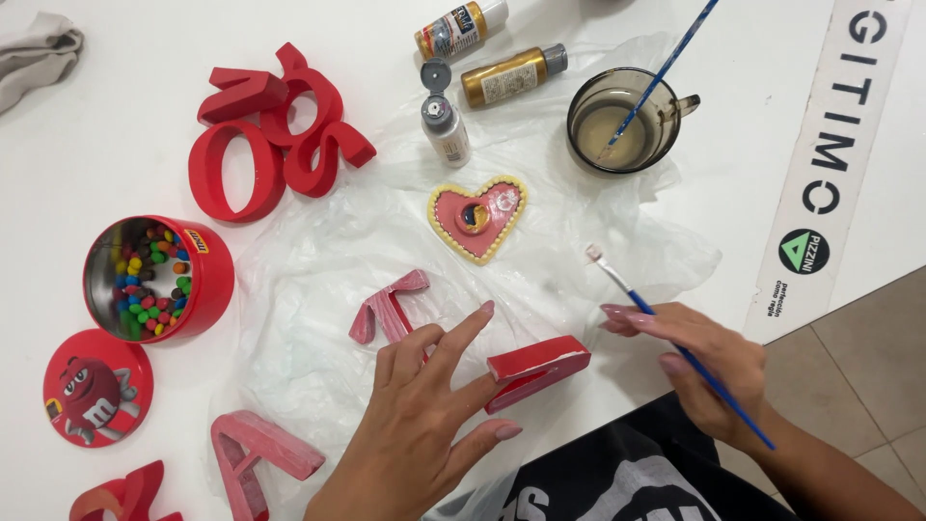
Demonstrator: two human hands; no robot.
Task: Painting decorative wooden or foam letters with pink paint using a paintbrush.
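Resting nearest the camera, the left hand [424, 425] lies palm down with its fingers spread, the fingertips pressing on one red block letter [537, 370] whose pale unpainted edge faces the person. The right hand [696, 367] is closed around one blue-handled paintbrush [675, 342], pinched between thumb and fingers, its bristle tip raised and pointing up-left, clear of the letter.

Both the hand and the letter sit on a crumpled sheet of clear plastic [318, 280] spread over the white table [125, 145]. Two pink, partly painted letters also lie on it: one [386, 307] just beyond the left hand's fingers, another [253, 455] at the sheet's near-left corner. A further red letter [121, 494] shows at the bottom-left edge.

To the left stand one round red tin [159, 280] full of coloured candies and, nearer, its red lid [96, 388] lying flat. Beyond the hands, mid-sheet, lies one heart-shaped ornament [477, 217], pink with a cream beaded rim.

Farther off is a pile of finished red letters [275, 130], overlapping so that their count cannot be told. Three paint bottles lie on their sides: one open white bottle [444, 121] and two gold ones [511, 75], [461, 27]. One smoky glass cup [625, 121] of cloudy water holds a second brush [666, 68]. A grey cloth [37, 50] sits at the far-left corner.
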